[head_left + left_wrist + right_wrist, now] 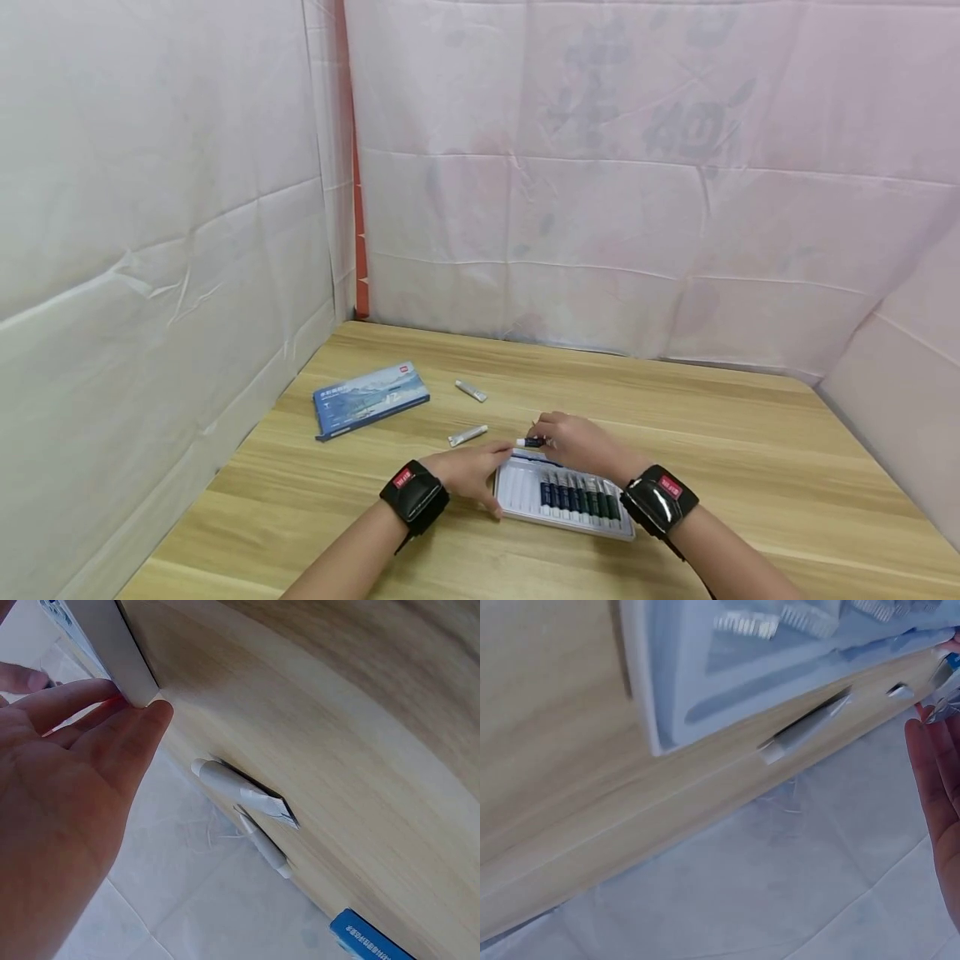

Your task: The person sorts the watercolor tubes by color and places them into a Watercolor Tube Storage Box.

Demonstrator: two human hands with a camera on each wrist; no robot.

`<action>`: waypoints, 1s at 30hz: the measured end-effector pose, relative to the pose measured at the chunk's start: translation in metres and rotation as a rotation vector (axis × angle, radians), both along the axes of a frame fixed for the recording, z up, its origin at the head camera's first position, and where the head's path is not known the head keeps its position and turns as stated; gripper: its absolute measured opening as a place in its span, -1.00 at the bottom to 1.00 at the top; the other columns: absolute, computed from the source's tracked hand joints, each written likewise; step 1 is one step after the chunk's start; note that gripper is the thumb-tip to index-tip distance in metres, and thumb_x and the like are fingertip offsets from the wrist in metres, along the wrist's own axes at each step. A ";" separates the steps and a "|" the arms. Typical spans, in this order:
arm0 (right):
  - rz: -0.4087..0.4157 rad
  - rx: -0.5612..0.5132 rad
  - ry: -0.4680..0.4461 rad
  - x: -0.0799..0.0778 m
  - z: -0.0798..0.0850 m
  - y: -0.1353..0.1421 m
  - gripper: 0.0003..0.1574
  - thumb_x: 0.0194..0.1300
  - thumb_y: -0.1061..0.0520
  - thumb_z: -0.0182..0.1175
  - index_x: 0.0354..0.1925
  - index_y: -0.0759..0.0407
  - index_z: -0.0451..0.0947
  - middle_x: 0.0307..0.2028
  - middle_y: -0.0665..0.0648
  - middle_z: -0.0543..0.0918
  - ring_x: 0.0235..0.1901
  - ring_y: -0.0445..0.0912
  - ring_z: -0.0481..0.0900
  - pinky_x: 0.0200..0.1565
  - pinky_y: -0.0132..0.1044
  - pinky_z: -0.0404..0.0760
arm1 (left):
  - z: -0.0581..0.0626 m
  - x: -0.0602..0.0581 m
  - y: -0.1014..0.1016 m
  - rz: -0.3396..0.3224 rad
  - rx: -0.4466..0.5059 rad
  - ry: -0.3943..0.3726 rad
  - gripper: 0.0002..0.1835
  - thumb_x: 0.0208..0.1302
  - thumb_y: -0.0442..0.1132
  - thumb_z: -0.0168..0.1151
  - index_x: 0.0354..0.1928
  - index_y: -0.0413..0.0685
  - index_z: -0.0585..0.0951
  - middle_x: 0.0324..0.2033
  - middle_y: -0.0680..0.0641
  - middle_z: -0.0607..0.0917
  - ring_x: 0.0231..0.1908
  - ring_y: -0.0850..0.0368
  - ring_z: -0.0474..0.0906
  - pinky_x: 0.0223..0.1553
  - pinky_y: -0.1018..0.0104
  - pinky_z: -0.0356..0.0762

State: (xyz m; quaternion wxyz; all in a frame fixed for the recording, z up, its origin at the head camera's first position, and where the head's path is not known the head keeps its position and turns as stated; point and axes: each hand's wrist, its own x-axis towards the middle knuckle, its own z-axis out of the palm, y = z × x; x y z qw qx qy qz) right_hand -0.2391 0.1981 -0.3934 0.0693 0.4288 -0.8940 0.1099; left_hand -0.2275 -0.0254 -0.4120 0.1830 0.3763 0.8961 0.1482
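Observation:
A white plastic paint tray (517, 492) lies on the table, with a row of dark-labelled paint tubes (576, 497) filling its middle and right. My left hand (468, 473) holds the tray's left end, thumb at the near corner and fingers at the far one. In the left wrist view, those fingertips (157, 712) press against the tray's side wall (112, 645). Over the tray's far edge, my right hand (581, 442) pinches a paint tube (531, 442) by its crimped end, the white cap pointing left. The slots at the tray's left hold no tubes.
Beyond the left hand lie two loose silvery paint tubes, a nearer one (467, 435) and a farther one (471, 390). A flat blue paint box (371, 400) sits at the left of the wooden table (720, 433). White sheeting (600, 208) hangs behind and at the sides.

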 end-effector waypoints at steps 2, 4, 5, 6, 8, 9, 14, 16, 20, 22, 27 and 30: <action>0.012 0.010 0.003 0.004 -0.001 0.000 -0.74 0.09 0.26 0.27 -0.17 0.18 0.61 -0.26 0.01 0.55 -0.28 -0.18 0.53 -0.29 -0.36 0.57 | -0.001 0.000 0.000 0.005 0.002 -0.002 0.02 -0.09 0.09 0.42 0.37 -0.17 0.16 0.34 -0.05 0.15 0.29 0.15 0.07 0.22 0.37 0.09; 0.031 0.017 0.019 0.008 -0.002 0.000 -0.73 0.09 0.25 0.28 -0.17 0.17 0.61 -0.25 0.00 0.55 -0.27 -0.19 0.53 -0.28 -0.38 0.57 | -0.001 0.000 0.000 0.010 0.000 -0.005 0.01 -0.09 0.09 0.42 0.36 -0.16 0.17 0.34 -0.04 0.15 0.29 0.15 0.07 0.22 0.36 0.10; 0.042 0.017 0.021 0.010 -0.003 0.000 -0.73 0.08 0.26 0.28 -0.17 0.17 0.61 -0.25 0.00 0.55 -0.28 -0.19 0.53 -0.28 -0.39 0.56 | -0.001 0.000 0.001 0.013 -0.002 -0.006 0.01 -0.09 0.10 0.42 0.36 -0.16 0.17 0.34 -0.04 0.15 0.29 0.15 0.08 0.22 0.36 0.10; 0.053 0.016 0.026 0.011 -0.004 0.000 -0.73 0.07 0.26 0.29 -0.17 0.16 0.61 -0.25 0.00 0.55 -0.28 -0.20 0.53 -0.28 -0.40 0.56 | -0.001 0.000 0.001 0.015 -0.004 -0.006 0.01 -0.09 0.10 0.42 0.36 -0.15 0.17 0.34 -0.04 0.15 0.29 0.16 0.08 0.22 0.36 0.10; 0.074 0.020 0.029 0.015 -0.005 0.000 -0.72 0.07 0.25 0.29 -0.17 0.16 0.61 -0.24 -0.01 0.54 -0.27 -0.21 0.52 -0.26 -0.42 0.55 | -0.001 0.000 0.001 0.018 -0.007 -0.010 0.00 -0.09 0.10 0.42 0.36 -0.14 0.18 0.34 -0.04 0.16 0.29 0.16 0.07 0.22 0.35 0.11; 0.086 0.020 0.031 0.016 -0.006 -0.001 -0.72 0.07 0.25 0.30 -0.17 0.16 0.61 -0.25 -0.01 0.54 -0.27 -0.22 0.52 -0.26 -0.42 0.55 | -0.001 0.000 0.001 0.016 -0.008 -0.009 0.00 -0.09 0.10 0.42 0.36 -0.15 0.18 0.34 -0.04 0.16 0.29 0.16 0.08 0.22 0.35 0.11; 0.118 0.013 0.029 0.026 -0.009 -0.002 -0.72 0.07 0.26 0.28 -0.16 0.16 0.61 -0.26 -0.02 0.56 -0.27 -0.23 0.53 -0.28 -0.46 0.54 | -0.001 0.000 0.001 0.011 -0.005 -0.016 0.00 -0.08 0.10 0.42 0.36 -0.14 0.18 0.34 -0.04 0.16 0.29 0.15 0.07 0.22 0.34 0.11; 0.127 0.008 0.045 0.028 -0.009 -0.003 -0.72 0.07 0.27 0.29 -0.17 0.15 0.62 -0.26 -0.02 0.57 -0.28 -0.23 0.55 -0.29 -0.46 0.54 | 0.000 0.000 0.001 0.009 -0.005 -0.016 0.00 -0.08 0.10 0.41 0.36 -0.15 0.18 0.34 -0.04 0.16 0.29 0.15 0.07 0.23 0.34 0.10; 0.166 -0.020 0.066 0.031 -0.011 -0.004 -0.71 0.06 0.33 0.28 -0.19 0.16 0.61 -0.26 -0.01 0.59 -0.25 -0.20 0.56 -0.24 -0.41 0.55 | 0.002 0.001 0.000 0.007 -0.004 -0.013 -0.01 -0.08 0.09 0.42 0.36 -0.16 0.19 0.33 -0.05 0.17 0.29 0.15 0.07 0.23 0.34 0.10; 0.183 -0.032 0.060 0.031 -0.012 -0.005 -0.71 0.06 0.35 0.27 -0.19 0.16 0.60 -0.26 -0.01 0.60 -0.24 -0.19 0.56 -0.22 -0.39 0.55 | 0.002 0.001 0.000 0.007 -0.002 -0.011 -0.01 -0.08 0.09 0.42 0.35 -0.16 0.20 0.33 -0.05 0.17 0.28 0.15 0.08 0.23 0.34 0.10; 0.186 -0.027 0.018 0.032 -0.016 -0.004 -0.70 0.09 0.38 0.23 -0.17 0.14 0.59 -0.24 -0.03 0.59 -0.21 -0.20 0.55 -0.20 -0.37 0.55 | 0.004 0.003 0.000 0.010 0.002 -0.018 -0.02 -0.08 0.08 0.42 0.35 -0.15 0.20 0.33 -0.05 0.17 0.29 0.14 0.08 0.23 0.34 0.10; 0.183 -0.018 -0.016 0.033 -0.016 -0.005 -0.68 0.09 0.39 0.21 -0.18 0.11 0.58 -0.23 -0.05 0.58 -0.19 -0.22 0.54 -0.19 -0.36 0.55 | 0.005 0.003 0.000 0.010 0.004 -0.021 -0.02 -0.08 0.08 0.42 0.35 -0.15 0.20 0.33 -0.05 0.17 0.29 0.14 0.08 0.23 0.34 0.10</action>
